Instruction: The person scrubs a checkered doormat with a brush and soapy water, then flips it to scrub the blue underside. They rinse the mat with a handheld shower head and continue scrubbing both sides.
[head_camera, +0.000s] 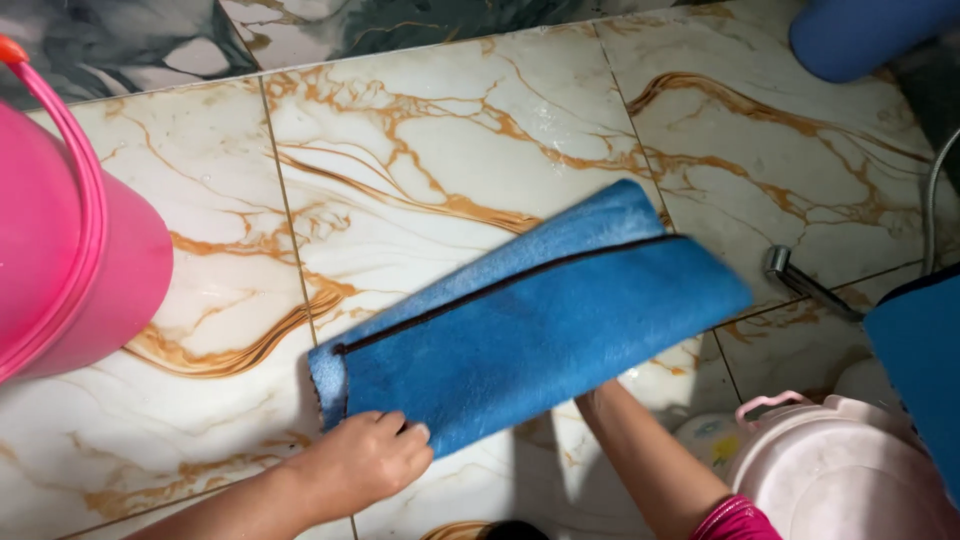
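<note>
A blue cloth mat (530, 330) with a dark edge seam is held up, folded over, in front of a white marble-patterned tiled wall (420, 150). My left hand (365, 460) grips its lower left corner. My right hand is hidden behind the mat; only my right forearm (640, 460) with a pink sleeve shows, reaching up under the mat's lower edge.
A pink bucket (70, 270) with a pink handle stands at the left. A pale pink tub (840, 470) sits at the lower right, a metal tap (800, 280) above it. Another blue cloth (920, 360) hangs at the right edge; a blue object (860, 30) is at the top right.
</note>
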